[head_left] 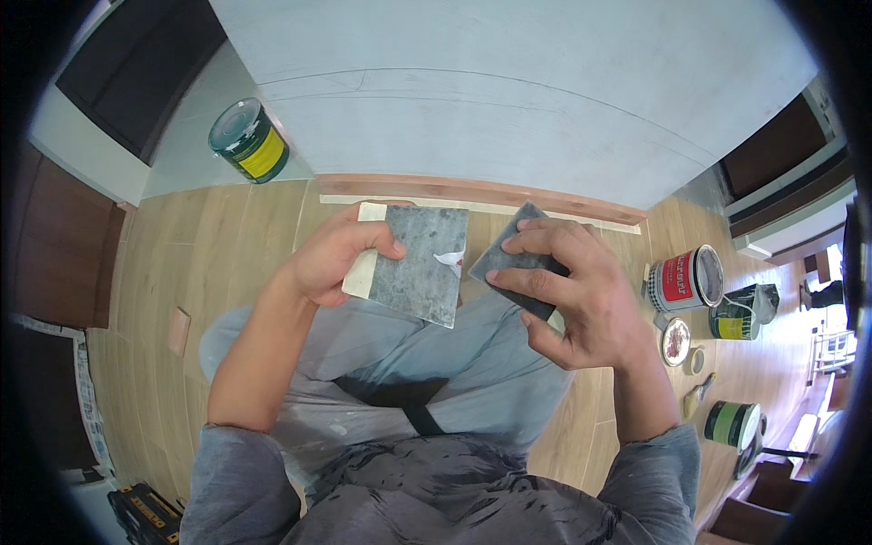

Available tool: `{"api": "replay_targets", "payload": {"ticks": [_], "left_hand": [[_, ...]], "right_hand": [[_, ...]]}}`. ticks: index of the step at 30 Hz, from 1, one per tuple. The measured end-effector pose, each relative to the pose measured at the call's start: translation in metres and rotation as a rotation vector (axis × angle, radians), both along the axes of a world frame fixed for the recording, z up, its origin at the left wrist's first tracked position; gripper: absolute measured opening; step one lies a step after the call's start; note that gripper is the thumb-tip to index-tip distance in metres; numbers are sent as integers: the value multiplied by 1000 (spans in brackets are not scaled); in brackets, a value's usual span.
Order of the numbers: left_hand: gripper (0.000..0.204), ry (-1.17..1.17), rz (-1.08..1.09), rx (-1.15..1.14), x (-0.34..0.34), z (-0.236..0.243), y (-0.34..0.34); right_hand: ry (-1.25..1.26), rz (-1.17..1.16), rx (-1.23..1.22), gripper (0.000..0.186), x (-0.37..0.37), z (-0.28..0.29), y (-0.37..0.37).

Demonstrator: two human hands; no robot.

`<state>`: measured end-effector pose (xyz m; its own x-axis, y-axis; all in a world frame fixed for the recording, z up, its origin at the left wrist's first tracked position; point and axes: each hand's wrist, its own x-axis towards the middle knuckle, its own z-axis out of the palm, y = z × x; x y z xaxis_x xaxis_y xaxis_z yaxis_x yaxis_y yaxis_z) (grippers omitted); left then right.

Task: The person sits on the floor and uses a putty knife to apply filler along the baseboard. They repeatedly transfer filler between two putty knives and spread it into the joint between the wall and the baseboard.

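My left hand (341,254) grips a flat putty spreader (413,272) by its cream edge strip, thumb on the grey, smudged blade. A small dab of white putty (450,262) sits near the blade's right edge. In my right hand (581,291) is a second, darker grey square spreader (513,250), tilted, with my fingers spread over its face and the thumb below. Its left corner comes close to the first blade, a narrow gap between them. Both are held above my lap.
A pale wall with a reddish-brown baseboard (472,193) stands ahead. A dark green paint can (250,143) is at the far left. On the right are a red-labelled can (686,278), a round lid (675,341), a tape roll (696,361), a brush (698,394) and a green-banded can (731,424).
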<state>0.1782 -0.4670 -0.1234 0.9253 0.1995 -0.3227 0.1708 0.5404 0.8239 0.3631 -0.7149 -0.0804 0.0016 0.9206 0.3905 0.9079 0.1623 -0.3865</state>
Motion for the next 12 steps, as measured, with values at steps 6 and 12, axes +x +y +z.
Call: {"api": "replay_targets", "payload": {"ticks": [6, 12], "left_hand": [[44, -12, 1, -59, 17, -16, 3], [56, 39, 4, 113, 16, -25, 4]], "right_hand": [[32, 15, -130, 49, 5, -1, 14], [-28, 67, -282, 51, 10, 6, 24]]}}
